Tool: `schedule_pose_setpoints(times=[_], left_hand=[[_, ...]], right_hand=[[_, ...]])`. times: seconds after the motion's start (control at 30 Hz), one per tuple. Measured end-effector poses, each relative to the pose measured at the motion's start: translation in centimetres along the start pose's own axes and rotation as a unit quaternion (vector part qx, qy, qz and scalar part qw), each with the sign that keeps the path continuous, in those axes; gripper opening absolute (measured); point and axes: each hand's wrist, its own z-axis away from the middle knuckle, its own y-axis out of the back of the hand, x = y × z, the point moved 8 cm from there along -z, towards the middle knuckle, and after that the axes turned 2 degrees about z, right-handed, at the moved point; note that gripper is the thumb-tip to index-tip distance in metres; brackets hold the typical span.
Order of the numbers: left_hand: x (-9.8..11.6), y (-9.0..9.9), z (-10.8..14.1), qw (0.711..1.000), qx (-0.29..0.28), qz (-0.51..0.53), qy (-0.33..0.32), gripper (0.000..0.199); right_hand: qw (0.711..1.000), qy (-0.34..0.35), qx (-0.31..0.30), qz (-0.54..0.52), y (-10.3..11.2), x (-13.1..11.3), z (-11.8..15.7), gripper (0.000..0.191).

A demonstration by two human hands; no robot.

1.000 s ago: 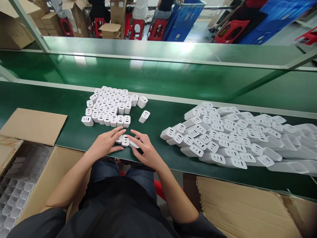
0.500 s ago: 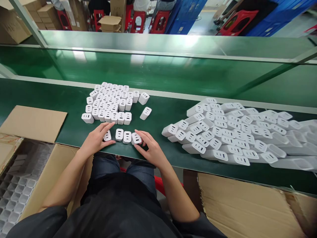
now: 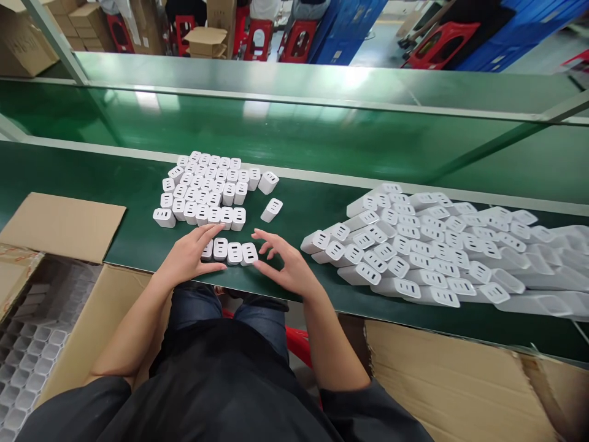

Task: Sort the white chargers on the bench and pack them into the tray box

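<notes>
A short row of white chargers (image 3: 234,253) with dark port slots stands near the table's front edge. My left hand (image 3: 186,256) is at its left end, fingers stretched past the far side and thumb along the near side. The leftmost charger (image 3: 208,249) is partly hidden in that hand. At the right end, my right hand (image 3: 288,265) is open, fingers spread and curved, its thumb close to the last charger (image 3: 249,253); I cannot tell whether they touch. Behind stands a block of upright white chargers (image 3: 202,190).
Two loose chargers, one leaning (image 3: 268,182) and one lying (image 3: 272,210), are right of the block. A large heap of white chargers (image 3: 414,245) covers the right side. A cardboard sheet (image 3: 62,224) lies left, above an open carton (image 3: 92,331) with a cell tray (image 3: 32,368).
My left hand has slid right, and the leftmost charger now stands against the others. My right hand has opened and drawn slightly right, away from the rightmost charger.
</notes>
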Motion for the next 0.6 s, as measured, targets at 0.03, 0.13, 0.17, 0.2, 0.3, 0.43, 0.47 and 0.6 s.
schedule_pose_setpoints(times=[0.03, 0.13, 0.17, 0.2, 0.3, 0.43, 0.47, 0.6], left_hand=[[0.1, -0.1, -0.1, 1.000, 0.001, 0.006, -0.001, 0.081], [0.2, -0.2, -0.2, 1.000, 0.002, 0.015, 0.000, 0.083], [0.1, -0.1, -0.2, 1.000, 0.001, 0.019, 0.003, 0.083], [0.0, -0.1, -0.2, 1.000, -0.002, 0.023, 0.007, 0.083], [-0.7, 0.0, 0.1, 0.999, -0.016, 0.036, 0.019, 0.085], [-2.1, 0.0, 0.8, 0.997, -0.030, 0.056, 0.040, 0.084], [-2.3, 0.0, 0.9, 0.997, -0.032, 0.061, 0.043, 0.082], [-1.8, 0.1, 0.7, 0.998, -0.039, 0.033, 0.026, 0.079]], right_hand=[[1.000, -0.007, -0.007, 0.009, -0.5, -0.1, -0.1, 0.058], [0.998, -0.031, 0.000, 0.052, -1.4, 0.0, 0.0, 0.049], [0.998, -0.031, 0.001, 0.060, -1.3, 0.0, 0.1, 0.045], [0.998, -0.027, -0.001, 0.062, -1.2, 0.0, 0.2, 0.041], [0.998, 0.001, -0.034, 0.044, -0.7, -0.3, 0.4, 0.045], [0.998, 0.023, -0.062, 0.011, -0.4, -0.3, 0.6, 0.062], [0.998, 0.029, -0.053, 0.007, -0.4, -0.3, 0.6, 0.063], [0.999, 0.026, 0.023, 0.012, 0.0, 0.1, 0.4, 0.045]])
